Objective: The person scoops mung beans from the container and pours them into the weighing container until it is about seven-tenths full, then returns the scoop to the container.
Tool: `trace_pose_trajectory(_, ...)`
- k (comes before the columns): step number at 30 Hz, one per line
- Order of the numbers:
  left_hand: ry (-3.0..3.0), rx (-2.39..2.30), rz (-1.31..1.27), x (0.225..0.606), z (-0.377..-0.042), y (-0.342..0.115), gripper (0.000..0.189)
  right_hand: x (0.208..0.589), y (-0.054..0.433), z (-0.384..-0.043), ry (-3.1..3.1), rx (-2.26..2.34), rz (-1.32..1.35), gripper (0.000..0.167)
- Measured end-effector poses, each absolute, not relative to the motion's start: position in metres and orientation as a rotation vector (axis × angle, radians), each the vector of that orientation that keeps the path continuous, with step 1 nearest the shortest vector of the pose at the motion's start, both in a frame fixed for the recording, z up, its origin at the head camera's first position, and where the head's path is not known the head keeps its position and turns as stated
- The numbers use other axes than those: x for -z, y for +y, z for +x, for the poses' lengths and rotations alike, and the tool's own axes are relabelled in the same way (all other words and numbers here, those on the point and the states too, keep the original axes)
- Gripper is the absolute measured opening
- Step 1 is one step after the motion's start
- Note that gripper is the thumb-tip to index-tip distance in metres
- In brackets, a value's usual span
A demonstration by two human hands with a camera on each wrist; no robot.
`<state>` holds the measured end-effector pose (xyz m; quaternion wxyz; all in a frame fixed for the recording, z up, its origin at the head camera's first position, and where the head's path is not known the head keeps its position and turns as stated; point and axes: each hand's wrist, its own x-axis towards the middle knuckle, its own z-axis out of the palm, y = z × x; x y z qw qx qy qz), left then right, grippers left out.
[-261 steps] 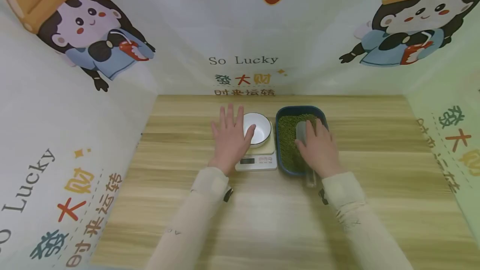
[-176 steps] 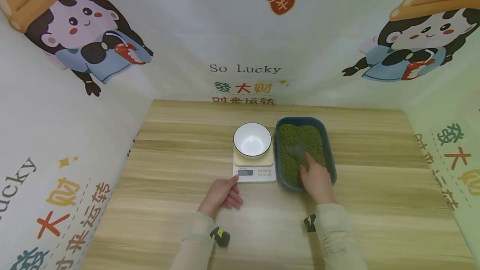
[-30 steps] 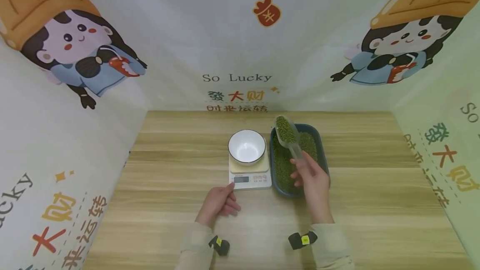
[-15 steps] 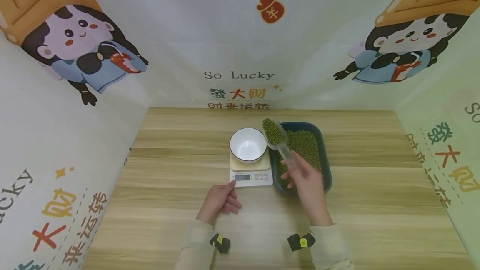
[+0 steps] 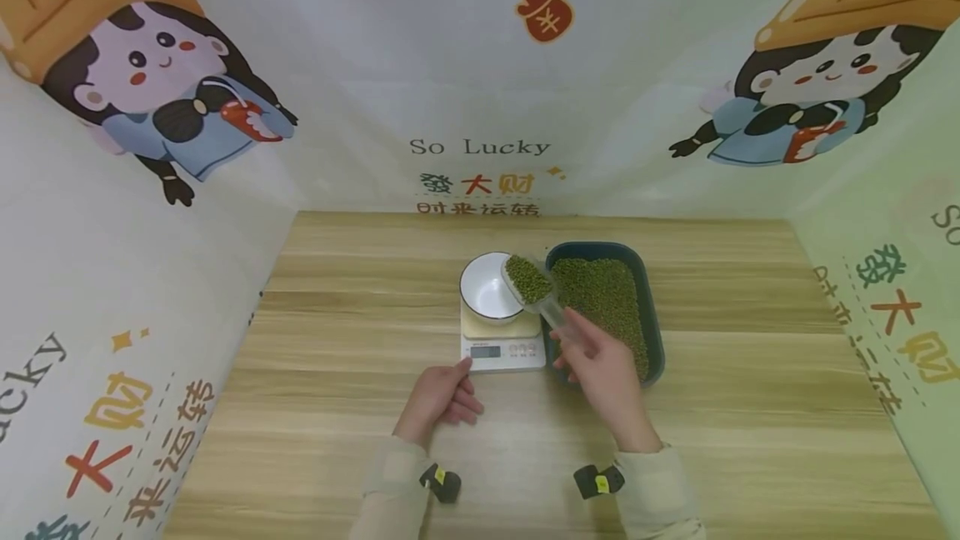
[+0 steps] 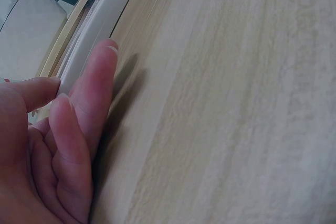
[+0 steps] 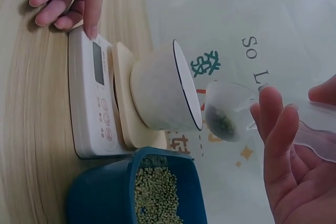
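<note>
My right hand grips the handle of a clear plastic scoop, heaped with small green beans that look like mung beans. The scoop's head overlaps the right rim of a white bowl in the head view; the right wrist view shows it beside the bowl's mouth, tilted. That bowl stands on a white kitchen scale. My left hand touches the scale's near left corner with the thumb, the other fingers loosely bent in front of its edge.
A dark blue tub of the same beans stands right beside the scale. Behind the wooden table hangs a printed white cloth, with more cloth at both sides.
Earlier, the scoop was in the beans and my left hand was spread beside the bowl. Lately my right hand has carried the filled scoop left from the tub to the bowl's rim.
</note>
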<state>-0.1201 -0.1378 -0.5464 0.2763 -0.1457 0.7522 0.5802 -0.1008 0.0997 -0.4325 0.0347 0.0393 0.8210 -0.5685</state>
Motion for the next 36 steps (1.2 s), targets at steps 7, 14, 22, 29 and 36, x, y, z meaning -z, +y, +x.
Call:
trace_pose_trajectory(7,2.027,-1.559,-0.391,0.5479,-0.1202,-0.1374,0.057,0.4326,0.0983,-0.1003,2.593,1.658,0.085,0.047)
trace_pose_trajectory(14,2.023,-1.554,-0.395,0.5487,-0.1209,-0.1373,0.058,0.4303,0.0974,-0.0995,2.651,1.56,0.06,0.047)
trace_pose_trajectory(22,2.031,-1.534,-0.393,0.5454,-0.1211,-0.1369,0.058,0.4266,0.0987,-0.0974,2.757,1.448,-0.011,0.045)
trace_pose_trajectory(29,2.035,-1.549,-0.404,0.5479,-0.1219,-0.1372,0.057,0.4247,0.0983,-0.0971,2.845,1.341,-0.066,0.044)
trace_pose_trajectory(36,2.025,-1.56,-0.394,0.5507,-0.1209,-0.1365,0.057,0.4245,0.0991,-0.0957,2.845,1.302,-0.06,0.045)
